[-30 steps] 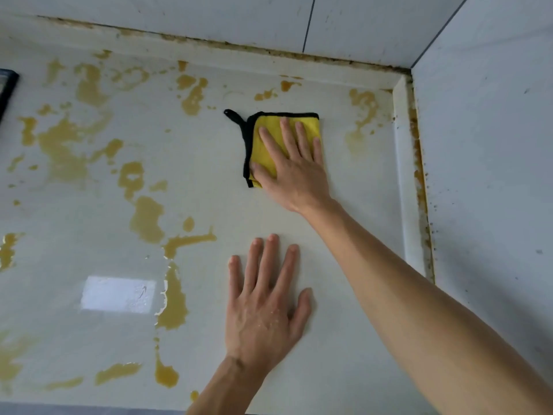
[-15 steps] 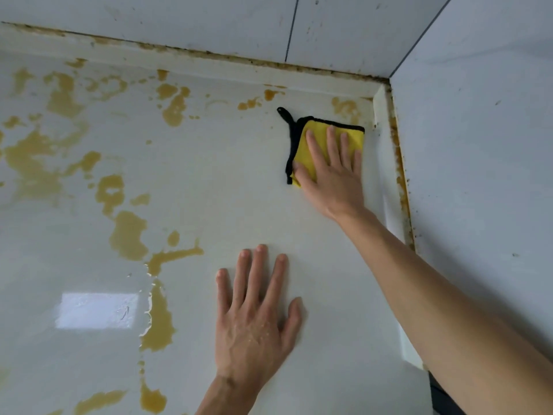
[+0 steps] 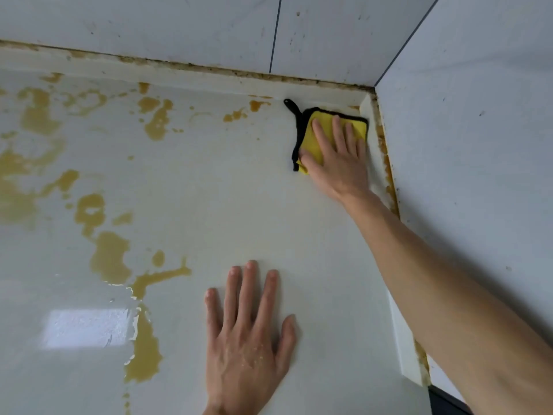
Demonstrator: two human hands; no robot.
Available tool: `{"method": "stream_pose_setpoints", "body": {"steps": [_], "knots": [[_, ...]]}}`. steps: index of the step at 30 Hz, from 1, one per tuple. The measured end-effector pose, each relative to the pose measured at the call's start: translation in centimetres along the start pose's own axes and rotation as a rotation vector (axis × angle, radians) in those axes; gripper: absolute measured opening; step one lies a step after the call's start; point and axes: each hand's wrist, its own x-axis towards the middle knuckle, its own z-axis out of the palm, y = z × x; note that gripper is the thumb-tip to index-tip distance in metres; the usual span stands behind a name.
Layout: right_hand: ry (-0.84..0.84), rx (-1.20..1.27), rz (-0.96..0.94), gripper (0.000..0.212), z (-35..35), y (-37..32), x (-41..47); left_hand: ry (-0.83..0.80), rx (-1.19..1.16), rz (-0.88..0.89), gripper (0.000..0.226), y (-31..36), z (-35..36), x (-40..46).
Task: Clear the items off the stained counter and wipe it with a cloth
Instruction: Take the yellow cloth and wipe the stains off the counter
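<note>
Right hand (image 3: pixel 335 157) presses flat on the cloth (image 3: pixel 314 136); left hand (image 3: pixel 248 336) flat on the surface (image 3: pixel 227 211). Stains (image 3: pixel 110 259) left of both probably smear if skipped.

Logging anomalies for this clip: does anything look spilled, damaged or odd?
Yes. Yellow-brown stains blotch the counter's left half, unwiped. Brown grime lines the right wall seam beside the cloth.

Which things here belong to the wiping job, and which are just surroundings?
Job:
yellow cloth
right hand, pressing the cloth flat
stained counter
brown stains

Surroundings:
left hand, flat on the counter
wall tiles
grimy corner seam
</note>
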Motion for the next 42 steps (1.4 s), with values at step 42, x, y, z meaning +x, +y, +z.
{"method": "stream_pose_setpoints", "body": {"steps": [42], "knots": [[0.088, 0.006, 0.067, 0.088, 0.9, -8.0, 3.5, 0.027, -0.009, -0.014, 0.074, 0.4, -0.1, 0.2]]}}
